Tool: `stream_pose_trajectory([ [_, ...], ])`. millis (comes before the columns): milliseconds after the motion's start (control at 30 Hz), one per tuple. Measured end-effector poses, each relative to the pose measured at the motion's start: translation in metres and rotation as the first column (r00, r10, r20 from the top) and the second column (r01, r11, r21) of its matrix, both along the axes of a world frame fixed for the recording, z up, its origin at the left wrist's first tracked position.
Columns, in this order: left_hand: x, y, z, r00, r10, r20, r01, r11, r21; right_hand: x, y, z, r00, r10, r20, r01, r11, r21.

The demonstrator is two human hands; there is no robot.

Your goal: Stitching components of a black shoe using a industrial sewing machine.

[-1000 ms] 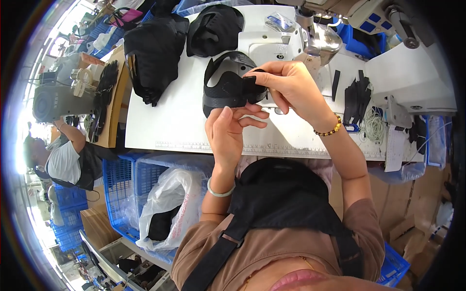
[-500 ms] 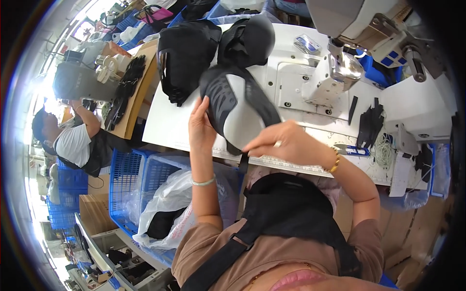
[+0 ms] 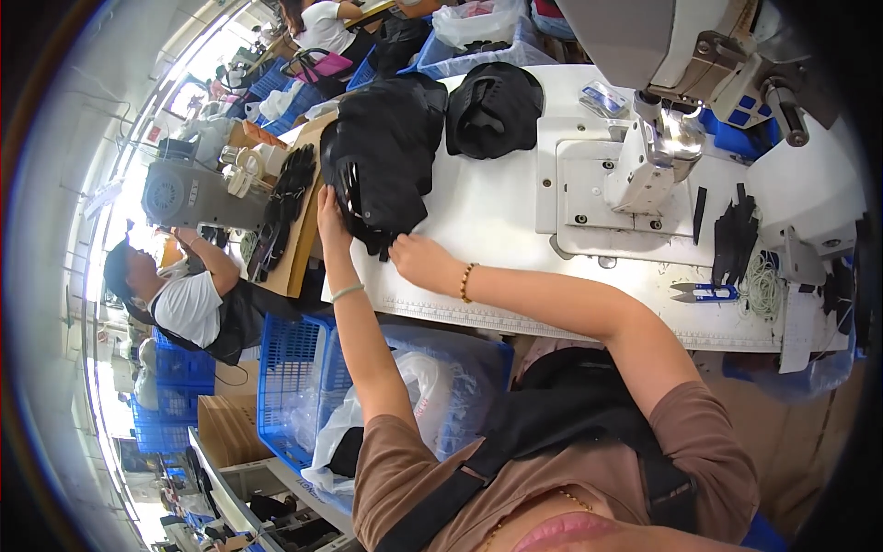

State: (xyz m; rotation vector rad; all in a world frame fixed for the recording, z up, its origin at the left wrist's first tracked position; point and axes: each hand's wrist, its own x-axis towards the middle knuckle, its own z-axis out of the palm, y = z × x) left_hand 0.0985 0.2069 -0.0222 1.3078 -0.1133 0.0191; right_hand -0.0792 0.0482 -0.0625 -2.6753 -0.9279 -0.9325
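Note:
A long nested stack of black, cap-like fabric pieces (image 3: 391,138) lies at the left end of the white table, narrow strap ends hanging at its near tip. My left hand (image 3: 332,219) grips the stack's left side near the table edge, fingers partly hidden against the fabric. At the near tip, my right hand (image 3: 425,263) is closed in a pinch on the black fabric beside the strap ends. A separate black cap-like piece (image 3: 494,110) sits just right of the stack, touching neither hand.
A sewing machine (image 3: 658,156) stands at the right of the white table (image 3: 487,221). Thread snips (image 3: 706,293), black strips (image 3: 734,235) and a cord coil (image 3: 762,285) lie right. A blue basket (image 3: 294,368) stands below the table; a co-worker (image 3: 189,308) sits left.
The black-and-grey piece I held in both hands has gone from in front of me, its grey side no longer visible. Both hands have moved left onto the black stack, and the view has shifted.

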Motion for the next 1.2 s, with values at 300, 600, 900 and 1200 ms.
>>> stream_pose_trajectory([
  [300,-0.069,-0.164,0.066,0.455,-0.291,0.842,-0.552,0.650,0.523,-0.037,-0.088,0.009,0.987,0.080,-0.137,-0.057,0.985,0.162],
  [600,-0.093,-0.233,-0.005,0.326,-0.655,0.682,-0.567,0.441,0.695,-0.142,-0.170,0.030,0.964,0.104,-0.244,-0.052,0.976,0.210],
  [900,-0.098,-0.235,-0.019,0.187,-0.672,0.717,-0.770,0.354,0.532,-0.164,-0.201,0.041,0.979,-0.006,-0.205,0.090,0.910,0.404],
  [1200,-0.090,-0.228,0.022,0.314,-0.794,0.520,-0.670,0.203,0.714,-0.169,-0.203,0.048,0.967,-0.027,-0.255,0.133,0.902,0.411],
])
